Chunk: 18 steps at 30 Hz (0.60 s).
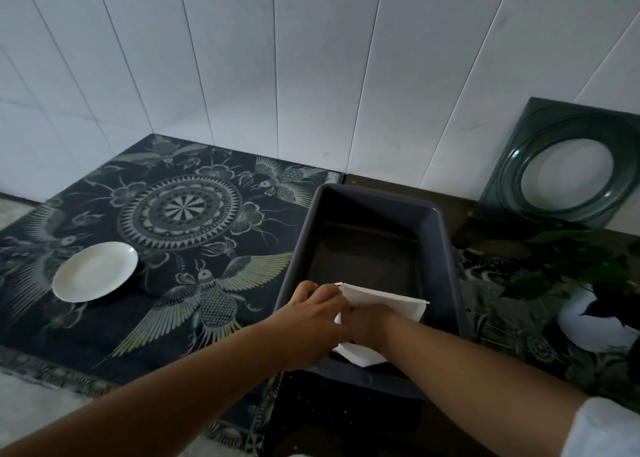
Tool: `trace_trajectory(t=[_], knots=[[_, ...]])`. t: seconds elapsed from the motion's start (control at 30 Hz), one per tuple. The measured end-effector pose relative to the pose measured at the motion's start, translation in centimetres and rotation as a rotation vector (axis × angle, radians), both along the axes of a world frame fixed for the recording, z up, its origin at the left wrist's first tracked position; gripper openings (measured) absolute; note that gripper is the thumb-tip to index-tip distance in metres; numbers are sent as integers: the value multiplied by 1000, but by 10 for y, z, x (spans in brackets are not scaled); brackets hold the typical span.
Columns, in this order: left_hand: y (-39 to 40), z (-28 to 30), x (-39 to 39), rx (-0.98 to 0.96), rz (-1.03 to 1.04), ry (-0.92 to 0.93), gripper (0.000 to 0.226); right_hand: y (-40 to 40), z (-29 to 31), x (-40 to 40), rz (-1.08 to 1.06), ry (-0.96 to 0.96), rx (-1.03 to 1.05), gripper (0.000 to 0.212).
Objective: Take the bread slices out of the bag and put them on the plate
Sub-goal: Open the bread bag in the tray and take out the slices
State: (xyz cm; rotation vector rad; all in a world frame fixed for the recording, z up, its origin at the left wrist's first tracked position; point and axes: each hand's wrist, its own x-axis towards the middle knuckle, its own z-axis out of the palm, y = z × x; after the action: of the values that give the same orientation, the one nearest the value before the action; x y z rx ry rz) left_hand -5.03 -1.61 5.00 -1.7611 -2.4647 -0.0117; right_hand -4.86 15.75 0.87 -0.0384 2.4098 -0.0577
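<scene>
Both hands meet at the near end of the dark bin (446,248): left hand (311,314) and right hand (372,325) each closed on the white bag (384,300), which sits inside that near end. No bread shows yet. White plate (95,271) lies well left of the bin, bare. Best bet: one hand pins the bag while the other spreads the mouth, so slices slide out unsquashed. No readable writing or brand anywhere.
</scene>
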Motion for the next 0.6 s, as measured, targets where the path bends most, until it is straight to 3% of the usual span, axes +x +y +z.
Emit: trace_trajectory(t=[0.13,0.37,0.53,0.6], knots=[[0,-4,-3,-10,23,-18,42,4,3,-3,-16,54,-7,38],[2,-4,-3,10,58,-150,37,2,-5,4,-102,190,-133,31],[13,5,-1,92,127,-143,40,4,5,14,95,286,-136,49],[18,8,-2,104,164,-185,36,3,13,13,170,280,-88,45]])
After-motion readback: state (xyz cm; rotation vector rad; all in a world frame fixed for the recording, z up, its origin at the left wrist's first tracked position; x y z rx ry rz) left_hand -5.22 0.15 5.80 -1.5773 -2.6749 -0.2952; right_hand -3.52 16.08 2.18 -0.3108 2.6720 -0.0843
